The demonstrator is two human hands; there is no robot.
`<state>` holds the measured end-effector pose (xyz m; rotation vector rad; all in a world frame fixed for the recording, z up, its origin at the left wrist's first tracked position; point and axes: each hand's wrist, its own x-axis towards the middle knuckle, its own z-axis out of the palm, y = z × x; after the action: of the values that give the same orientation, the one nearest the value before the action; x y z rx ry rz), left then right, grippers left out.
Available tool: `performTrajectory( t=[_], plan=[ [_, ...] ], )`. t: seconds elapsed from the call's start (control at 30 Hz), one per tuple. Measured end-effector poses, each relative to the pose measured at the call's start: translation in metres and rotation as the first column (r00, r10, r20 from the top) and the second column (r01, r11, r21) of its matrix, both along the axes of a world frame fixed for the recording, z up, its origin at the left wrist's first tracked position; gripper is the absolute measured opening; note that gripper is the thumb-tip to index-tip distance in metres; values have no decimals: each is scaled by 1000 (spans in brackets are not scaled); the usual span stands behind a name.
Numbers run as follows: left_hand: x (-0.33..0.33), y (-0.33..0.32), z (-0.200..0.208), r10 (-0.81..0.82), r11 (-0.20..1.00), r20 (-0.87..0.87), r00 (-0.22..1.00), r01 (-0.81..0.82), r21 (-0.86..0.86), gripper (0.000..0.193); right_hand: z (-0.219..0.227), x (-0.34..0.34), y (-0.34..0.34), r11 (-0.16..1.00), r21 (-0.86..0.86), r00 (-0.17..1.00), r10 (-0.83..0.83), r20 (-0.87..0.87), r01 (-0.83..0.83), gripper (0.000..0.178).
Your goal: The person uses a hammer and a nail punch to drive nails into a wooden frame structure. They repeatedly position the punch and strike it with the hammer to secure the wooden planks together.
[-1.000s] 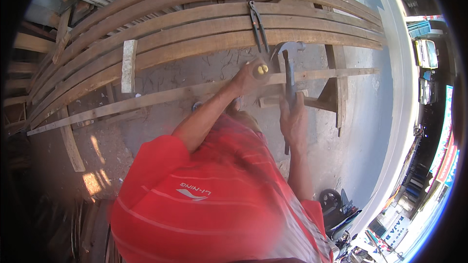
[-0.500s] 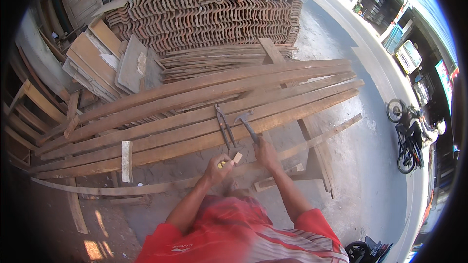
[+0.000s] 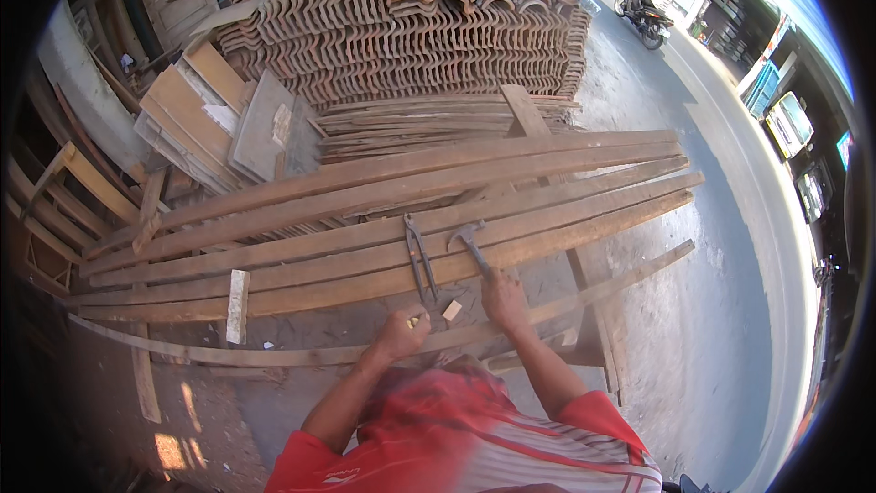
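Observation:
My right hand (image 3: 504, 303) grips a claw hammer (image 3: 474, 251) by its handle, with the head over the wooden beams (image 3: 365, 235). My left hand (image 3: 401, 335) is closed around a small yellow thing that shows only between the fingers; its kind I cannot make out. Just right of that hand is a small wooden block (image 3: 452, 309), apart from the fingers; whether it rests on something or is in the air I cannot tell. A pair of long-handled pincers (image 3: 420, 256) lies across the nearer beams, its handles toward me.
A thin curved strip of wood (image 3: 310, 353) runs between me and the beams. A short board (image 3: 237, 306) crosses the beams' near edge at left. Behind stand stacked roof tiles (image 3: 411, 46) and leaning panels (image 3: 187, 114). A road (image 3: 721, 210) with a motorbike (image 3: 643, 14) passes at right.
The wooden block has left my left fingers and is now apart from them. My left hand has drawn slightly back. The view has shifted; one motorbike with a rider has left the right side.

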<state>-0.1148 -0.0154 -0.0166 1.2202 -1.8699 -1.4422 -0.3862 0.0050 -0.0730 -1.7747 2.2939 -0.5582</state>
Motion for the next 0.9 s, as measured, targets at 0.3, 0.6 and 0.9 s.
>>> performTrajectory(
  t=[0.3,0.6,0.9],
  plan=[
    [14,14,7,-182,983,-178,967,182,-16,16,-7,-5,-2,1000,20,999,-13,39,12,27],
    [68,2,-23,23,964,-413,910,89,250,22,6,2,1,995,80,990,-68,120,58,32],
    [-31,8,-3,-347,929,44,937,349,-119,24,-11,1,-7,998,25,998,-58,-17,58,34]
  ],
)
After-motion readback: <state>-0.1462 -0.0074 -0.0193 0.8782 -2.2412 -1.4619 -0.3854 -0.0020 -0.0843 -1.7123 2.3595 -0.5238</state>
